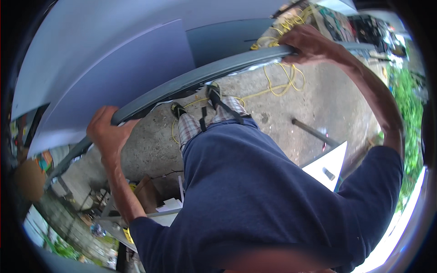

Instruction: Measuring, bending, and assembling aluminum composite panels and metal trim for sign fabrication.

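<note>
A long grey bar [200, 74], which looks like a profile or rail, runs across in front of me, its left side lower in the picture than its right. My left hand [108, 129] is closed around its left part, the thumb lying along the near side. Farther up on the right, my right hand [307, 44] wraps its fingers over the bar. Both arms are spread wide. The bar continues past each hand, and a ragged shiny strip shows along its underside. Whether it rests on anything is hard to make out.
Large pale panels [123, 77] stand just beyond the bar. Yellow cord [284, 88] lies looped on the concrete floor [273, 118] near my feet. A dark pole [314, 132] and a white board [330, 166] are at my right. Boxes and clutter [148, 193] are at lower left.
</note>
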The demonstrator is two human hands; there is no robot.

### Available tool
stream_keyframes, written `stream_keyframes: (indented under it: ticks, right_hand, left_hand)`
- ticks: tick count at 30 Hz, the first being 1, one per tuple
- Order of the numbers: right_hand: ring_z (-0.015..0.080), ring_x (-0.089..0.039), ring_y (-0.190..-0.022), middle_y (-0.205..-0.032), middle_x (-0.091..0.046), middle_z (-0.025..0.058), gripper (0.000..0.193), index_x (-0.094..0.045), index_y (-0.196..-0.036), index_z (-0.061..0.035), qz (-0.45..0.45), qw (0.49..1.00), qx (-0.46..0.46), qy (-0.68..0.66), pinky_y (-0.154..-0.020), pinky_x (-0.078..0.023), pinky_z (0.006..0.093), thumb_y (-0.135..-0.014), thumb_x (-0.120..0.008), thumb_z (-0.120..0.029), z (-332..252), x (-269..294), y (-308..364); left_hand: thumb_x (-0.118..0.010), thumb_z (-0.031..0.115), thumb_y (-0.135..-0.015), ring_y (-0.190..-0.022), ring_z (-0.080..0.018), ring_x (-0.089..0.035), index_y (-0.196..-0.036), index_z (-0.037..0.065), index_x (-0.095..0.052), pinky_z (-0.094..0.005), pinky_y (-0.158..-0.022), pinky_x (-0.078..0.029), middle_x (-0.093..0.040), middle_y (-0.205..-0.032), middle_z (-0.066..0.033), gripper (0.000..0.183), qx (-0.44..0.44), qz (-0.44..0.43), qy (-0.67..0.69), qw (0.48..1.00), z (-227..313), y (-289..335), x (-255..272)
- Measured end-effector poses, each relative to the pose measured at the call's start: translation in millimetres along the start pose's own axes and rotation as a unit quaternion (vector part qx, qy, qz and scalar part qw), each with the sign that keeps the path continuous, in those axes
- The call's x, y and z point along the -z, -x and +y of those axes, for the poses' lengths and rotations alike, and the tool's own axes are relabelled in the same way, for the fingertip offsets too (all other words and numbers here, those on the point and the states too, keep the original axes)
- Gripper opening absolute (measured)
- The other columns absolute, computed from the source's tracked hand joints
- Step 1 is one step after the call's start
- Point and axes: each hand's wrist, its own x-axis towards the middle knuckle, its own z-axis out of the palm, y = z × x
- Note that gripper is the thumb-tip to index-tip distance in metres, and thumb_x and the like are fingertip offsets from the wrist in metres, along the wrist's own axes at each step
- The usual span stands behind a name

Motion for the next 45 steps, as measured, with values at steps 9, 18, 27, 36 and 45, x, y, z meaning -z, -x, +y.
stream_keyframes:
  ticks: [9,18,27,36,45]
  right_hand:
    - [0.0354,-0.065,-0.083,-0.086,-0.068,0.0157,0.045,-0.069,-0.097,-0.0044,0.019,0.998,0.002,0.060,-0.078,-0.051,0.0452,-0.071,-0.083,-0.039,22.5,14.0,-16.8]
    - [0.0283,-0.061,-0.080,-0.091,-0.062,0.0133,0.046,-0.060,-0.102,0.0004,-0.003,0.988,0.021,-0.152,-0.072,-0.047,0.0395,-0.073,-0.082,-0.029,6.6,35.4,-36.6]
    - [0.0287,-0.058,-0.076,-0.087,-0.060,0.0126,0.053,-0.060,-0.102,0.0007,0.109,0.991,-0.014,-0.081,-0.070,-0.045,0.0410,-0.087,-0.072,-0.049,-11.4,19.1,-34.3]
    - [0.0325,-0.062,-0.082,-0.092,-0.065,0.0150,0.048,-0.064,-0.108,-0.0011,0.157,0.985,-0.006,-0.072,-0.074,-0.047,0.0432,-0.086,-0.073,-0.043,-7.2,17.0,-37.3]
    - [0.0376,-0.060,-0.094,-0.103,-0.063,0.0204,0.052,-0.059,-0.117,0.0023,0.198,0.978,0.007,-0.060,-0.081,-0.046,0.0444,-0.091,-0.067,-0.042,-8.5,14.5,-26.3]
  left_hand:
    - [-0.090,0.054,-0.051,-0.072,-0.0298,-0.065,-0.078,0.009,-0.070,-0.0429,-0.062,-0.050,-0.063,-0.071,-0.0069,0.057,0.045,0.016,-0.040,0.998,-5.6,-9.3,-7.3]
    - [-0.084,0.055,-0.063,-0.082,-0.0257,-0.065,-0.079,0.007,-0.067,-0.0398,-0.071,-0.049,-0.065,-0.076,-0.0039,0.053,0.072,-0.087,-0.026,0.993,-13.7,-30.7,9.7]
    - [-0.084,0.054,-0.065,-0.091,-0.0193,-0.056,-0.089,0.010,-0.069,-0.0358,-0.082,-0.041,-0.064,-0.080,-0.0007,0.053,0.007,0.005,-0.012,1.000,-19.0,-25.3,5.5]
    - [-0.083,0.049,-0.071,-0.101,-0.0202,-0.053,-0.097,0.011,-0.070,-0.0363,-0.092,-0.037,-0.062,-0.092,-0.0014,0.048,0.031,0.031,-0.042,0.998,-9.1,-18.6,4.3]
    - [-0.082,0.044,-0.076,-0.109,-0.0218,-0.054,-0.114,0.013,-0.065,-0.0394,-0.102,-0.035,-0.064,-0.103,-0.0040,0.052,0.043,0.080,-0.065,0.994,-6.5,-15.4,-5.0]
